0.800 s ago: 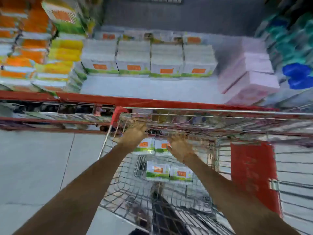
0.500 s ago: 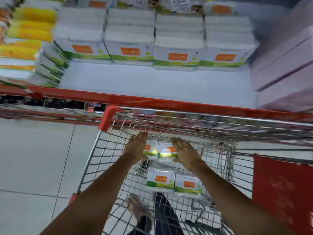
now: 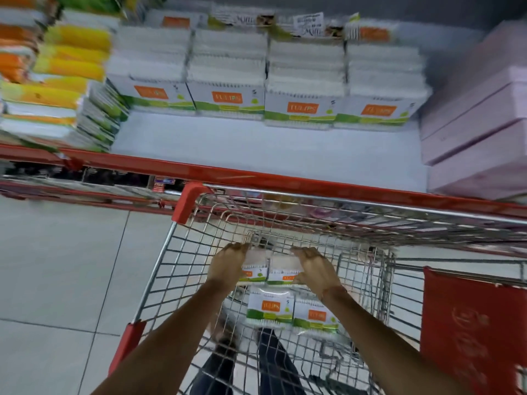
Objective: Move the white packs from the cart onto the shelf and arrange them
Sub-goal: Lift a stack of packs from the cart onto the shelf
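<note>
Inside the wire cart [image 3: 159,260] lie white packs with orange and green labels. Two packs side by side [image 3: 273,270] sit between my hands: my left hand [image 3: 229,266] presses their left end and my right hand [image 3: 313,270] curls over their right end. Two more white packs [image 3: 288,310] lie nearer to me on the cart floor. On the white shelf [image 3: 256,155] beyond the cart stands a row of stacked white packs [image 3: 265,75] with the same labels.
Pink boxes [image 3: 479,124] are stacked on the shelf's right. Yellow and orange packs [image 3: 57,67] pile up on its left. A red shelf edge [image 3: 256,178] runs just past the cart's rim. A red panel [image 3: 470,332] hangs on the cart's right side. Grey floor tiles lie left.
My view has tilted down and closer to the cart. Both hands have closed in from above onto the ends of the two far packs, fingers now curled on them.
</note>
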`<state>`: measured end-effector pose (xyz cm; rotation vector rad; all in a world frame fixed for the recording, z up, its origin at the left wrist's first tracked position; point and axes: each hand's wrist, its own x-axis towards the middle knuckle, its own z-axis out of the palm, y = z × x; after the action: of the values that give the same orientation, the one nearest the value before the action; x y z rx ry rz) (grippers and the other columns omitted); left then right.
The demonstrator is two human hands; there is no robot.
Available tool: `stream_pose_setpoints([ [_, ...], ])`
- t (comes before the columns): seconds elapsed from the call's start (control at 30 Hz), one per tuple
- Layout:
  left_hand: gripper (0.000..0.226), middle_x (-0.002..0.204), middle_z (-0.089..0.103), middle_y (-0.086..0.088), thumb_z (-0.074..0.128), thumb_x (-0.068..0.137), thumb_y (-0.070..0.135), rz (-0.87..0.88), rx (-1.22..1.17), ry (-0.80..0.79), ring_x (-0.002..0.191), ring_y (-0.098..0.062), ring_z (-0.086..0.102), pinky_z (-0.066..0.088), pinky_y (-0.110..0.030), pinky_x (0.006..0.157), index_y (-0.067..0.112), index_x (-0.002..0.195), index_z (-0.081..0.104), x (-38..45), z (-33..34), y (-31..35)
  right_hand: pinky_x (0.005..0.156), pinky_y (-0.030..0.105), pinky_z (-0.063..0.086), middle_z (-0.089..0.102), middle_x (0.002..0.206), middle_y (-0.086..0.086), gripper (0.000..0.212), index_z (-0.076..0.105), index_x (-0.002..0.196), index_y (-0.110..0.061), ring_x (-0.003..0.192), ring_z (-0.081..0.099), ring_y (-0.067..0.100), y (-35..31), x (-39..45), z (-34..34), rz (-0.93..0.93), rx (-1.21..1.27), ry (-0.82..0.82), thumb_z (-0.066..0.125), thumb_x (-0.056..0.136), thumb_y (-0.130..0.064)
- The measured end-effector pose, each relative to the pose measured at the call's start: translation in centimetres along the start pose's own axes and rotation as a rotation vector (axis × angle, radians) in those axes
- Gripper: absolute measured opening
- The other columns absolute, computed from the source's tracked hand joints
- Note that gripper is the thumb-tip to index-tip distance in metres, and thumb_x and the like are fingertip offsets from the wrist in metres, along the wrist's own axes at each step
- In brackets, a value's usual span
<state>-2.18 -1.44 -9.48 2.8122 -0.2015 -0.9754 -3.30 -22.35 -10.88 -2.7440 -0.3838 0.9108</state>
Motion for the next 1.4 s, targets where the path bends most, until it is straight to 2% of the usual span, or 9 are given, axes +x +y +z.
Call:
stream_pose_setpoints([
  [0.1, 0.056, 0.129, 0.059, -0.006, 0.069, 0.081, 0.021, -0.002, -0.043, 0.028, 0.116, -0.02, 0.056, 0.047, -0.027, 0.095, 0.016, 0.133, 0.048, -1.7, -1.0, -0.1, 0.1, 0.035, 0.045, 0.046, 0.14, 0.007, 0.065, 0.034, 0.142, -0.016, 0.13, 0.038, 0.024, -0.9, -1.8, -1.2, -0.01, -0.014, 0.01, 0.064, 0.084, -0.022],
  [0.27, 0.061, 0.132, 0.057, -0.001, 0.074, 0.076, 0.025, 0.062, -0.138, 0.064, 0.121, -0.018, 0.051, 0.042, -0.027, 0.1, 0.019, 0.132, 0.051, -4.8, -4.5, -0.2, 0.104, 0.032, 0.042, 0.045, 0.142, 0.002, 0.061, 0.038, 0.141, -0.019, 0.128, 0.042, 0.021, -2.5, -5.8, -5.0, 0.021, 0.117, 0.107, 0.063, 0.086, -0.025],
  [0.37, 0.064, 0.14, 0.05, 0.002, 0.074, 0.077, 0.03, 0.129, -0.161, 0.134, 0.129, -0.017, 0.044, 0.037, -0.029, 0.107, 0.023, 0.135, 0.048, -7.6, -8.8, -0.8, 0.099, 0.033, 0.047, 0.05, 0.137, 0.002, 0.058, 0.048, 0.134, -0.019, 0.118, 0.054, 0.023, -4.3, -9.1, -9.0, 0.034, 0.177, 0.268, 0.069, 0.081, -0.026],
  [0.47, 0.061, 0.14, 0.052, 0.002, 0.075, 0.077, 0.025, 0.195, -0.2, 0.242, 0.13, -0.018, 0.044, 0.037, -0.029, 0.107, 0.022, 0.132, 0.052, -10.0, -13.3, -1.6, 0.092, 0.035, 0.051, 0.061, 0.125, 0.007, 0.057, 0.059, 0.125, -0.017, 0.111, 0.06, 0.025, -5.8, -11.3, -12.6, 0.008, 0.194, 0.456, 0.079, 0.072, -0.022],
  [0.67, 0.062, 0.135, 0.056, 0.001, 0.077, 0.074, 0.02, 0.266, -0.18, 0.438, 0.126, -0.019, 0.046, 0.038, -0.029, 0.104, 0.021, 0.132, 0.053, -12.9, -21.2, -4.1, 0.084, 0.041, 0.058, 0.068, 0.113, 0.01, 0.06, 0.064, 0.118, -0.012, 0.102, 0.065, 0.027, -10.1, -11.3, -18.9, -0.126, 0.071, 0.684, 0.085, 0.062, -0.014],
  [0.83, 0.061, 0.137, 0.053, -0.001, 0.074, 0.078, 0.015, 0.254, -0.096, 0.611, 0.13, -0.021, 0.044, 0.042, -0.034, 0.106, 0.019, 0.134, 0.05, -12.9, -26.1, -6.4, 0.081, 0.039, 0.057, 0.068, 0.111, 0.012, 0.059, 0.064, 0.116, -0.009, 0.101, 0.065, 0.029, -14.0, -9.0, -23.1, -0.129, 0.03, 0.835, 0.086, 0.061, -0.014],
  [1.1, 0.063, 0.139, 0.052, -0.006, 0.075, 0.076, 0.007, 0.193, -0.109, 0.616, 0.13, -0.024, 0.045, 0.041, -0.033, 0.105, 0.018, 0.133, 0.05, -9.6, -29.3, -8.8, 0.092, 0.038, 0.052, 0.06, 0.123, 0.011, 0.057, 0.056, 0.124, -0.007, 0.115, 0.056, 0.029, -17.6, -2.9, -24.5, -0.045, 0.058, 0.797, 0.076, 0.071, -0.003],
  [1.2, 0.068, 0.141, 0.05, -0.006, 0.072, 0.075, -0.003, 0.206, -0.124, 0.603, 0.13, -0.022, 0.046, 0.041, -0.029, 0.104, 0.017, 0.135, 0.049, -8.6, -29.0, -9.7, 0.1, 0.035, 0.045, 0.053, 0.132, 0.009, 0.057, 0.05, 0.131, -0.01, 0.124, 0.048, 0.025, -18.4, -1.4, -24.6, 0.003, 0.08, 0.739, 0.07, 0.078, -0.006],
  [1.4, 0.063, 0.134, 0.055, -0.008, 0.074, 0.076, 0.003, 0.194, -0.156, 0.566, 0.126, -0.024, 0.049, 0.045, -0.033, 0.104, 0.014, 0.133, 0.05, -7.3, -28.4, -10.7, 0.107, 0.032, 0.04, 0.048, 0.141, 0.003, 0.061, 0.045, 0.137, -0.016, 0.127, 0.046, 0.021, -18.4, -0.3, -24.7, 0.061, 0.113, 0.62, 0.069, 0.081, -0.011],
])
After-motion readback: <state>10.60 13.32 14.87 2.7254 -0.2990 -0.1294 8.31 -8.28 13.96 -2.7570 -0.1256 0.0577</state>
